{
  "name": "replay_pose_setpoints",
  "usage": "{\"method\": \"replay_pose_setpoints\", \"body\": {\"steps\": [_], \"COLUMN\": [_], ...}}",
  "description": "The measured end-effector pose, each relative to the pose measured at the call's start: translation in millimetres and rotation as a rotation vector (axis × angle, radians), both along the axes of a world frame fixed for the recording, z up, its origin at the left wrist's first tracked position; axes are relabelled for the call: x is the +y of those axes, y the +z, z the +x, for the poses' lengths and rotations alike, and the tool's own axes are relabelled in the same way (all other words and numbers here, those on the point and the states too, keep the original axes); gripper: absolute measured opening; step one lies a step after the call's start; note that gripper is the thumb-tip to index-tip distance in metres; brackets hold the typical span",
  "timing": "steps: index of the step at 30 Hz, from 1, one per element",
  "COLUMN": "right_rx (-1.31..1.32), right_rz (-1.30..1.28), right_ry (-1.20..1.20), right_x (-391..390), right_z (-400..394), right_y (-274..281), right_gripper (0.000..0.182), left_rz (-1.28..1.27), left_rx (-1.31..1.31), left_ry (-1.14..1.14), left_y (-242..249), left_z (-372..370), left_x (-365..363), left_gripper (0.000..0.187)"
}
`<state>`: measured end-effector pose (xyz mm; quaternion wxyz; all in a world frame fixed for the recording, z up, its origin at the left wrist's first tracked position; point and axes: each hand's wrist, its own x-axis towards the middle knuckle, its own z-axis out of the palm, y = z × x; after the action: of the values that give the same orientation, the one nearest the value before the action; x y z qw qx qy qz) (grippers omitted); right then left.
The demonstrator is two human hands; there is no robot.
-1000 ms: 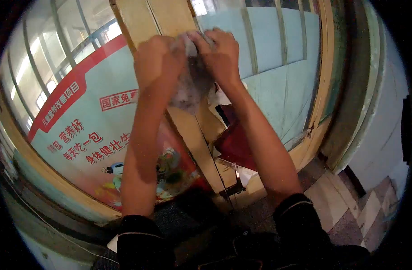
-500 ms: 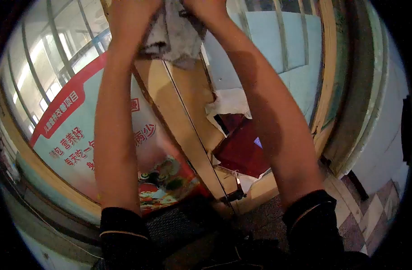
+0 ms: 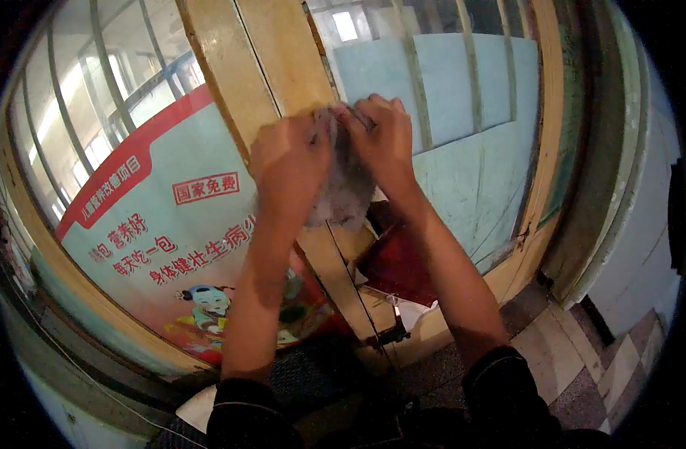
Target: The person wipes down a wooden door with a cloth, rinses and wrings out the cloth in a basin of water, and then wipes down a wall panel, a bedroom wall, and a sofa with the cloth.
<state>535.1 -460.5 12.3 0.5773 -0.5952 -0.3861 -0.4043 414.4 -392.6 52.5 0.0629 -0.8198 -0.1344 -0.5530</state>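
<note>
A crumpled grey cloth (image 3: 346, 187) hangs between my two hands, in front of the meeting edges of a yellow wooden double door (image 3: 283, 52). My left hand (image 3: 290, 161) is closed on the cloth's left upper side, its outline slightly blurred. On the other side, my right hand (image 3: 384, 138) has its fingers bent and pinched on the cloth's upper right. Behind and below the cloth, a dark red panel (image 3: 403, 262) shows in the right door. The cloth hides part of the door's centre.
On the left door's glass is a poster (image 3: 171, 224) with red lettering. Pale blue sheets (image 3: 462, 97) cover the right glass behind bars. A metal bolt (image 3: 394, 333) sits low on the door. Checkered floor (image 3: 567, 352) and a whitish wall (image 3: 635, 224) lie at the right.
Both hands have come down from the top of the view to the middle, bringing the cloth with them. More of the poster and the upper door now shows.
</note>
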Motion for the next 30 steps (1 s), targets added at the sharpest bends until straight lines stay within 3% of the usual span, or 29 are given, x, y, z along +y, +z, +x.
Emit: {"method": "replay_pose_setpoints", "body": {"steps": [2,5,7,10,12,14,16,17,18,19,21,23,25,27,30], "right_rx": [-0.139,-0.189,-0.202,-0.187,-0.115,-0.097,-0.081,-0.109,-0.145,-0.138,-0.149,-0.212,-0.288,-0.323,-0.192], "right_rz": [0.141,0.159,0.231,0.376,0.156,0.114,0.082,0.178,0.278,0.193,0.128,0.177,0.205,0.199,-0.003], "right_ry": [-0.003,-0.019,-0.022,-0.079,0.019,-0.002,-0.031,-0.067,-0.101,-0.08,-0.052,-0.067,-0.115,-0.137,-0.106], "right_x": [12,20,29,45,14,9,16,28,36,28,15,21,27,21,9], "right_z": [11,19,23,29,14,11,16,21,25,21,12,13,14,2,-17], "right_y": [21,75,109,161,195,214,216,204,200,189,151,106,63,22,-4], "right_gripper": [0.035,0.037,0.038,0.042,0.042,0.041,0.04,0.042,0.044,0.045,0.042,0.034,0.026,0.022,0.017], "left_rz": [-0.004,-0.06,0.204,0.284,0.281,0.181,0.24,0.292,0.357,0.421,0.215,0.167,0.048,0.015,-0.126], "left_rx": [0.005,-0.002,-0.153,-0.111,-0.068,-0.219,-0.137,-0.056,-0.157,-0.256,-0.112,-0.131,-0.02,0.106,0.106], "left_ry": [-0.027,-0.074,-0.06,-0.037,-0.027,0.043,0.059,0.083,0.05,0.018,0.023,0.066,-0.035,0.07,0.088], "left_y": [21,71,106,169,206,226,233,231,212,184,145,102,63,27,-9], "left_z": [0,-2,3,7,11,13,15,17,21,20,8,6,-5,-10,-23], "left_x": [3,6,16,33,35,12,34,46,45,35,11,8,-1,3,-12], "left_gripper": [0.034,0.034,0.033,0.037,0.044,0.036,0.039,0.044,0.043,0.043,0.03,0.029,0.029,0.034,0.036]}}
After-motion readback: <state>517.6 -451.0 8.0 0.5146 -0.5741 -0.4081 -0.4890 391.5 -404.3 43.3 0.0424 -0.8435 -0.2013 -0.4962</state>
